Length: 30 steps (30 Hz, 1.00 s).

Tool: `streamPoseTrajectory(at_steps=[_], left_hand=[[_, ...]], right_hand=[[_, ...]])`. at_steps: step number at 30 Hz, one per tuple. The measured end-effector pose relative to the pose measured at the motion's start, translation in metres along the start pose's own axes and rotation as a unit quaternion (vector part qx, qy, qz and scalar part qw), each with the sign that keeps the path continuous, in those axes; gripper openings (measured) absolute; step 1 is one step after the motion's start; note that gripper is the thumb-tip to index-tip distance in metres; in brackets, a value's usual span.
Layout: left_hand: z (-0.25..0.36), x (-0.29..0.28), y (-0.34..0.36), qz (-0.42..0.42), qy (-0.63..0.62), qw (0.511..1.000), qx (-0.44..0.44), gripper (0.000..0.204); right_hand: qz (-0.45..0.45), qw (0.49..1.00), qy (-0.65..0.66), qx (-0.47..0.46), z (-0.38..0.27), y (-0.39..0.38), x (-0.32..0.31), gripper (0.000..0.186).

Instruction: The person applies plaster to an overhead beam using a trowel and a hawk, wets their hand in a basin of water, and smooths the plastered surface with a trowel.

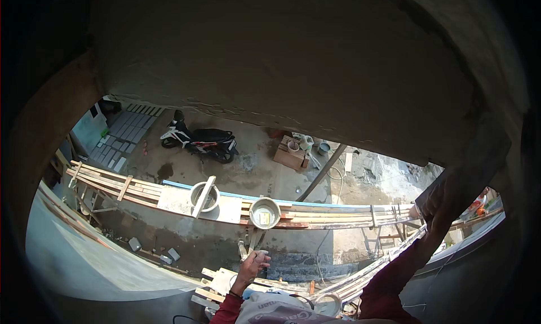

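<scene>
My left hand [255, 265] is at the lower middle, over the lower planks, its fingers curled in and nothing visible between them. At the right, my right arm in a dark red sleeve reaches up to the grey plastered surface [293, 59] overhead. My right hand [438, 203] is in deep shadow there, closed against a dark, flat-looking thing that I cannot make out. A round bucket [271, 205] with a pale block inside stands on the scaffold planks [338, 216]. Left of it, a larger tub [198, 187] has a wooden board [204, 196] laid across its rim.
Far below are a parked scooter [205, 141], a brown box [290, 159] with containers on and beside it, and grey paving blocks [121, 135]. A slanted pole [322, 173] rises beyond the planks. More planks [211, 296] and bamboo poles [366, 273] lie close to me.
</scene>
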State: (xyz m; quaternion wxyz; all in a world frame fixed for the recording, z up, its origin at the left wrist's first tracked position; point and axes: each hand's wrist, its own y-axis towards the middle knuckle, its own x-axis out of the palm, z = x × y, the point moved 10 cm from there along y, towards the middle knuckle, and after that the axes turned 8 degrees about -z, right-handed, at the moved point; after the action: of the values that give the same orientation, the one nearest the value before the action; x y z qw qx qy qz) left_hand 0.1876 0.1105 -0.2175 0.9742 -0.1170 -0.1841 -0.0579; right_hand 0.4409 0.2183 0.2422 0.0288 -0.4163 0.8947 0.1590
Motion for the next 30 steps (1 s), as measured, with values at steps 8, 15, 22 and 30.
streamPoseTrajectory(at_steps=[8, 15, 22, 30], left_hand=[[0.034, -0.006, -0.017, -0.003, -0.010, 0.999, 0.037, 0.050], [0.017, -0.030, -0.024, 0.029, -0.040, 0.998, 0.033, 0.049], [0.057, -0.037, -0.013, 0.026, -0.074, 0.994, 0.080, 0.050], [0.064, -0.057, -0.036, 0.074, -0.021, 0.991, 0.107, 0.046]], right_hand=[[0.235, 0.971, 0.023, -0.033, 0.047, 0.125, 0.158, 0.040], [0.225, 0.974, 0.034, -0.002, 0.028, 0.180, 0.154, 0.041], [0.517, 0.841, 0.053, -0.154, 0.007, 0.060, 0.065, 0.034], [0.117, 0.983, 0.045, -0.133, 0.048, 0.279, 0.327, 0.028]])
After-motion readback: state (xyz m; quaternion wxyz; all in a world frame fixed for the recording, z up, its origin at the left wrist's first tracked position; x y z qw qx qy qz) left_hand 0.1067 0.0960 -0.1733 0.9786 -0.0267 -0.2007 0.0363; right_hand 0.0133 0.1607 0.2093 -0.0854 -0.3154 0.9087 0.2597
